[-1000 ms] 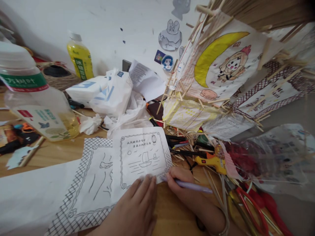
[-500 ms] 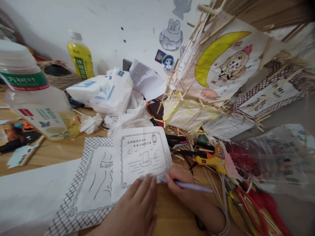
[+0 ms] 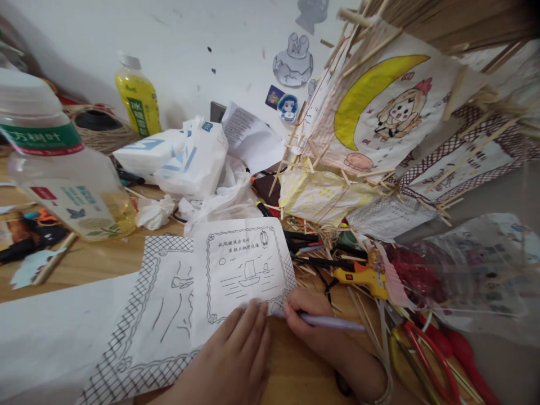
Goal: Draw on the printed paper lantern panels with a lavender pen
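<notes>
My right hand (image 3: 310, 318) grips a light purple pen (image 3: 333, 322), its tip at the lower right corner of a drawn sheet (image 3: 248, 247). That sheet carries a sailing boat, a lantern, written characters and a wavy border, with crosshatching at its right edge. Flat across the sheet's lower edge lies my left hand (image 3: 236, 354), fingers stretched out. Partly beneath the sheet is a second drawing (image 3: 164, 309) with a crosshatched border. A blank white paper (image 3: 63, 332) extends further left.
Bottles stand at left, one clear (image 3: 80, 185) and one yellow (image 3: 139, 101). White boxes (image 3: 194, 157) and a plastic bag sit behind the sheets. Stick-framed paper lanterns (image 3: 379, 107) rise at right, above a yellow glue gun (image 3: 358, 278) and red-handled scissors (image 3: 434, 360).
The pen tip and my right hand have shifted very slightly to the left at the sheet's corner. My left hand stays where it was.
</notes>
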Available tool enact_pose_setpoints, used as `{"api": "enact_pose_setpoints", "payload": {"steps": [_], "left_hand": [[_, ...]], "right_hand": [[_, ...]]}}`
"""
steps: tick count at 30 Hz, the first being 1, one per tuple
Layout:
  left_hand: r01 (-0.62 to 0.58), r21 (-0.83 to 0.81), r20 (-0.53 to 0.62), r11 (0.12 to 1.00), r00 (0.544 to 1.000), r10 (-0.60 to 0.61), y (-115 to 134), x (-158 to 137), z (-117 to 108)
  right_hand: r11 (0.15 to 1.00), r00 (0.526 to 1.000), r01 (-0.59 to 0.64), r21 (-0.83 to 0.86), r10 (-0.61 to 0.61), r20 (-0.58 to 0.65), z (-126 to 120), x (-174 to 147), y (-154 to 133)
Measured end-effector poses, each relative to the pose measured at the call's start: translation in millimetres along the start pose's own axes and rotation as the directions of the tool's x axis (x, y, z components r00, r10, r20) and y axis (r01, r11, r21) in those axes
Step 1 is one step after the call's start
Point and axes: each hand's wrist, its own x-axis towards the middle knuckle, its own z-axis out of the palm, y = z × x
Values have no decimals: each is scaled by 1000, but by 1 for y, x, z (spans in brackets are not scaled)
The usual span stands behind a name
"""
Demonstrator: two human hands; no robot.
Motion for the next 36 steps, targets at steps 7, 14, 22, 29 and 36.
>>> {"api": "enact_pose_setpoints", "payload": {"steps": [7, 14, 22, 29, 36], "left_hand": [[-13, -3, 8, 1000, 1000, 13, 1, -1, 4], [22, -14, -10, 1000, 1000, -22, -1, 1, 1], [20, -13, 5, 1000, 1000, -20, -1, 1, 3], [16, -33, 36, 999, 999, -15, 1, -3, 3], [15, -24, 41, 1000, 999, -14, 1, -1, 2]], "right_hand": [[998, 998, -25, 54, 21, 67, -8, 3, -6], [960, 963, -268, 81, 270, -8, -10, 2, -2], [963, 963, -269, 23, 269, -24, -7, 2, 0], [978, 976, -211, 8, 211, -58, -5, 3, 1], [977, 977, -210, -36, 209, -41, -8, 4, -5]]}}
